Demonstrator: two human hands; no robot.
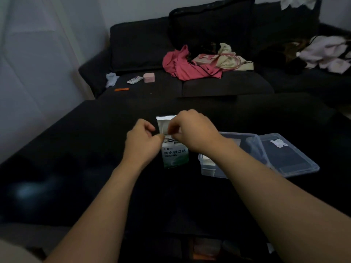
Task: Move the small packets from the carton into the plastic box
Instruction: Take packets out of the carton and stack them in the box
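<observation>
Both hands work at the open top of the carton point(175, 154): left hand point(142, 138) curled beside its flap, right hand point(191, 130) pinching packets point(169, 139) inside. Under the right forearm, the plastic box point(208, 166) already holds some; more remain.

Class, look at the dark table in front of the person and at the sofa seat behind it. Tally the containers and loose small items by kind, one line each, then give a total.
Cartons: 1, the carton under both hands
Clear plastic boxes: 1, plastic box
Clear lids: 1, lid
Pink cases: 1, pink case on the sofa
Tubes: 1, white tube
Orange strips: 1, orange strip
Total: 6
</observation>
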